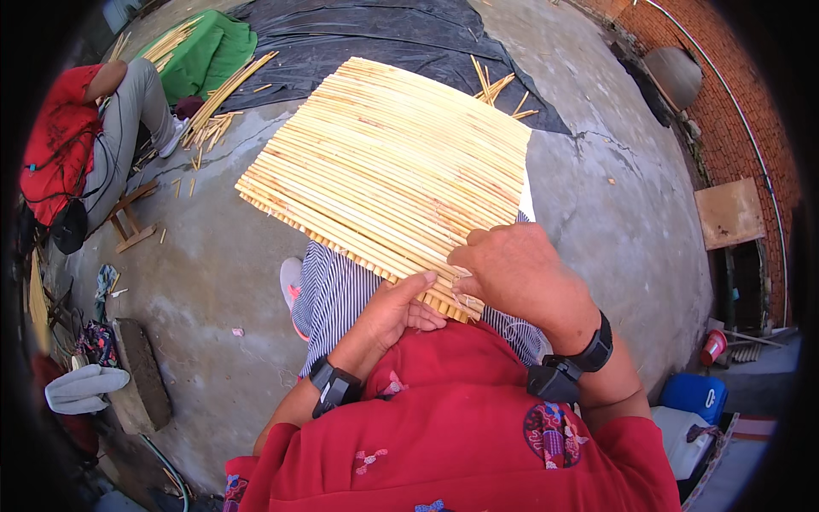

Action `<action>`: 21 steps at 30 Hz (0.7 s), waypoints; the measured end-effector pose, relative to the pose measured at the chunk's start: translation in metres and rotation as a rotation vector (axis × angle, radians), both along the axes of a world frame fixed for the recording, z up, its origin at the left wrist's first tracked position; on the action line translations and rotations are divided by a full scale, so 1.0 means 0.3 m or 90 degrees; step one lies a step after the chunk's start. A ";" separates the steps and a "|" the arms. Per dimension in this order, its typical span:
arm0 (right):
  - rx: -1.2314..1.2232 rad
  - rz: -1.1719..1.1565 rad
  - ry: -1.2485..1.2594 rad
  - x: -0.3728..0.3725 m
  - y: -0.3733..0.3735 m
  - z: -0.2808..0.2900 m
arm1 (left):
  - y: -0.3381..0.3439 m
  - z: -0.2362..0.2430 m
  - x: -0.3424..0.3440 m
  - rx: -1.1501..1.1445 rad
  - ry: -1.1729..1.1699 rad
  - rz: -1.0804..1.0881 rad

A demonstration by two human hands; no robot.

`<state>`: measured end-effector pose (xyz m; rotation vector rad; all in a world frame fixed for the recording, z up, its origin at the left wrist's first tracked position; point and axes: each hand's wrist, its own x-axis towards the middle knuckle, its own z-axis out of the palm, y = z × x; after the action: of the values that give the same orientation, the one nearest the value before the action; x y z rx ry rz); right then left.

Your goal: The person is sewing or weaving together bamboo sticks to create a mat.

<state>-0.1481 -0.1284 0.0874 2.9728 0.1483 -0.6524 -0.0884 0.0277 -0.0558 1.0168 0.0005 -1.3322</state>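
A mat of pale yellow reeds or thin sticks (384, 154) lies across my lap, over striped trousers (333, 299). My left hand (401, 311) grips its near edge, thumb on top and fingers curled at the underside. My right hand (512, 260) is bent over the near right edge, fingertips pinched by some thin white string (465, 303); what exactly they hold is hidden. Another layer of sticks shows under that near edge.
A person in red (60, 145) sits at left beside a wooden stool (136, 235). Behind are loose sticks (239, 81), green cloth (222, 51) and a dark tarp (358, 34). A concrete block (141, 375), blue container (691, 392) and board (729, 213) flank me.
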 end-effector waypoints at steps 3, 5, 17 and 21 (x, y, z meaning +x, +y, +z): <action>0.156 -0.154 -0.305 -0.088 -0.111 -0.026 | 0.004 0.010 -0.011 0.010 0.019 0.025; 0.133 -0.247 -0.390 -0.122 -0.179 -0.109 | 0.006 0.033 -0.009 0.014 0.017 0.014; 0.663 -0.499 -0.529 -0.169 -0.320 -0.386 | 0.025 0.080 -0.022 -0.028 -0.062 0.117; 0.860 -0.523 -0.501 -0.166 -0.271 -0.324 | 0.022 0.204 0.029 -0.012 -0.175 0.131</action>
<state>-0.1978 -0.2098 -0.0096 4.1218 -1.1678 1.1832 -0.0797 0.0342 0.0056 1.1453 -0.1126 -0.9975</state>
